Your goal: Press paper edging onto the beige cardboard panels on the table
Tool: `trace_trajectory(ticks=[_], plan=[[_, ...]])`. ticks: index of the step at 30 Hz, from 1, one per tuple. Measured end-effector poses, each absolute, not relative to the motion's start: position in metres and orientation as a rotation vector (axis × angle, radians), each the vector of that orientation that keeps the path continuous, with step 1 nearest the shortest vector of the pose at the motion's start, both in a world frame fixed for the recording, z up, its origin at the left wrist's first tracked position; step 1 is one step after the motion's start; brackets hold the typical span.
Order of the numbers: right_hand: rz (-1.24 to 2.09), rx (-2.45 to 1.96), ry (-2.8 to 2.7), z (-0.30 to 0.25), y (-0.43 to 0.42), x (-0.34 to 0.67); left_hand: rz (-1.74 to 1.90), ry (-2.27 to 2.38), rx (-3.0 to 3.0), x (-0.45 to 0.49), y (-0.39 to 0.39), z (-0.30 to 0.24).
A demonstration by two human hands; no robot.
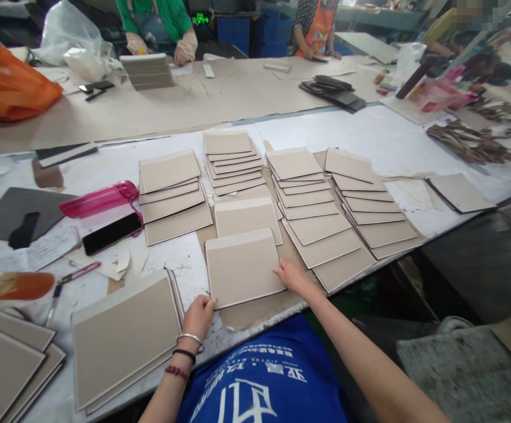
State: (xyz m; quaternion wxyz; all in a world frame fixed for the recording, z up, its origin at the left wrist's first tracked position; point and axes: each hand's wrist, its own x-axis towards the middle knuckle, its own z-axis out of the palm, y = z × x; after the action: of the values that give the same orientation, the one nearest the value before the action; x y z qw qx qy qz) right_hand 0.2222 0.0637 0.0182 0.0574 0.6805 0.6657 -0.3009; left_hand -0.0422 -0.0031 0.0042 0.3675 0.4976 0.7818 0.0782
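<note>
A beige rectangular panel (244, 267) with dark edges and a paler strip along its top is held at the table's near edge. My left hand (199, 320), with bracelets on the wrist, pinches its lower left corner. On the right edge, the fingers of my right hand (294, 277) are closed, the thumb hidden in part. Just behind it lies a similar panel (249, 218), partly covered. Overlapping rows of such panels fan out to the left (171, 170), behind (227, 143) and to the right (335, 226). Close to my left hand lies a stack of larger panels (125, 341).
On the left are a black phone (112, 233), a pink plastic holder (101, 198), a bottle of amber liquid (15, 285) and more panels (6, 364). Across the table, two people work near a panel stack (147, 71) and dark pieces (332, 91). Scraps (469, 141) lie far right.
</note>
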Motion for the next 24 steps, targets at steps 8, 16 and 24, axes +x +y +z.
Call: trace_trajectory(ticks=[8,16,24], plan=[[-0.887,2.045,2.042,0.009,0.066,0.223,0.286,2.082,1.240,-0.039,-0.007,0.001],[-0.846,2.038,2.064,0.000,0.066,0.225,0.341,2.138,1.189,-0.037,-0.012,0.001],[-0.831,2.034,2.048,0.000,0.068,0.225,0.345,2.119,1.274,-0.044,-0.011,-0.002]])
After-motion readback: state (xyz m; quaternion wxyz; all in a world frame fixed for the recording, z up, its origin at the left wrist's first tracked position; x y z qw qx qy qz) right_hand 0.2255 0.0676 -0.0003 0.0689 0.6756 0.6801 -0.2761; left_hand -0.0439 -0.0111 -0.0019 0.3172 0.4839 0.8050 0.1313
